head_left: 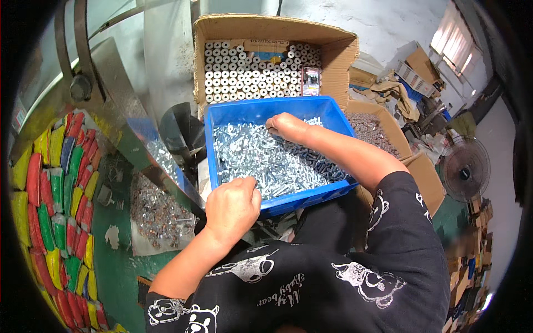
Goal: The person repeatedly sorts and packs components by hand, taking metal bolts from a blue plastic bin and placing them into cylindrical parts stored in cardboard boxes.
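A blue plastic bin (327, 111) in front of me holds a heap of silver screws (255, 158), with darker bluish screws (325, 165) along its right side. My right hand (287, 126) reaches in at the far middle of the heap, its fingers curled together and touching the screws. What those fingers grip, if anything, is hidden. Over the bin's near left corner, my left hand (233, 204) is closed with the thumb against the fingers. Anything inside that fist cannot be made out.
Behind the bin stands an open cardboard box (338, 61) packed with white cylinders. A metal machine plate (133, 122) rises on the left, near a bag of small parts (161, 213) and stacked colourful bundles (61, 205). On the right are another parts carton (383, 125) and a fan (465, 169).
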Demonstrator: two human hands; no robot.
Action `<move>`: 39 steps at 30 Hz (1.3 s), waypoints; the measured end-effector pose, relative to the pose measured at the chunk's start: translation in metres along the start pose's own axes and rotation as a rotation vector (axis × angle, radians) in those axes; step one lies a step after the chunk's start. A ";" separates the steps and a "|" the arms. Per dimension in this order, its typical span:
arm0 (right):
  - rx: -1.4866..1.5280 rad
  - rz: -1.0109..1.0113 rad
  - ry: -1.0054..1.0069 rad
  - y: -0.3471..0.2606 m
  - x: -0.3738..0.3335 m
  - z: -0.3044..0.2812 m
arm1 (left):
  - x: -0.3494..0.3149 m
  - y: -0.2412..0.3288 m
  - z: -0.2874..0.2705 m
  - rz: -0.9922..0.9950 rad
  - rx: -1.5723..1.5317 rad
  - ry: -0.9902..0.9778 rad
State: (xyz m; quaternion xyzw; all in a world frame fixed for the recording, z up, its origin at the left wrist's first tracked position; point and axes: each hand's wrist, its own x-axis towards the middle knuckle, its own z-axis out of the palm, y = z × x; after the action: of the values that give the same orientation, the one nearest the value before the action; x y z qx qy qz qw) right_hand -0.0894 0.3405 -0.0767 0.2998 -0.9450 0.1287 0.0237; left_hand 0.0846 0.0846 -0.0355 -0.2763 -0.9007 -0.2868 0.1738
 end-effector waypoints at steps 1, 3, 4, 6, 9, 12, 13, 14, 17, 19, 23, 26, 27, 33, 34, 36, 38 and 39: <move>0.025 -0.023 0.024 0.001 -0.002 0.000 | 0.000 0.000 0.001 0.010 0.002 0.004; 0.033 0.001 0.005 -0.002 -0.006 0.001 | 0.001 0.001 0.001 0.020 -0.001 0.001; 0.047 0.014 -0.024 -0.005 -0.006 0.002 | 0.001 0.001 0.001 0.015 -0.001 -0.001; 0.047 0.045 -0.005 -0.009 -0.002 0.002 | 0.003 0.002 0.000 0.025 -0.007 -0.002; 0.012 0.049 -0.004 -0.010 -0.003 0.000 | 0.004 0.001 0.001 0.036 -0.015 0.011; -0.063 0.064 0.114 0.003 -0.005 -0.011 | 0.003 0.001 -0.001 0.038 -0.009 0.018; 0.072 0.078 0.181 0.003 -0.006 -0.017 | 0.002 0.001 -0.002 0.022 0.001 0.011; 0.136 0.044 0.222 0.003 -0.006 -0.023 | 0.002 0.000 -0.001 0.008 0.006 0.010; 0.637 0.310 0.132 -0.030 -0.001 -0.055 | 0.003 -0.003 0.003 0.012 0.005 0.018; 0.864 0.361 0.068 -0.060 0.012 -0.067 | 0.005 -0.002 0.004 0.014 0.002 -0.001; 0.703 0.140 0.146 -0.123 0.077 -0.065 | 0.001 0.001 0.002 -0.012 0.028 0.001; 0.563 0.080 0.159 -0.130 0.132 -0.049 | 0.002 0.003 0.002 -0.026 0.059 -0.052; 0.574 0.077 0.170 -0.129 0.136 -0.046 | 0.003 0.003 0.002 -0.022 0.057 -0.057; 0.917 0.033 0.207 -0.075 0.047 -0.055 | 0.005 0.004 0.002 -0.020 0.043 -0.075; 0.880 0.136 0.220 -0.059 0.011 -0.065 | 0.005 0.004 0.002 -0.023 0.068 -0.081; 0.713 0.264 0.303 -0.011 -0.069 -0.080 | 0.007 0.006 0.009 -0.049 0.032 -0.035; 0.764 0.404 0.484 0.028 -0.147 -0.090 | 0.003 -0.001 0.010 -0.032 0.055 0.010; 0.809 0.534 0.591 0.042 -0.190 -0.096 | 0.004 0.007 0.003 -0.106 -0.005 -0.019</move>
State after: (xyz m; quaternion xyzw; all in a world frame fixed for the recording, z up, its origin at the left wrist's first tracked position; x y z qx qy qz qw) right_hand 0.0390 0.5049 -0.0168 -0.0130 -0.8166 0.5605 0.1371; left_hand 0.0851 0.0926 -0.0331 -0.2314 -0.9149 -0.2951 0.1492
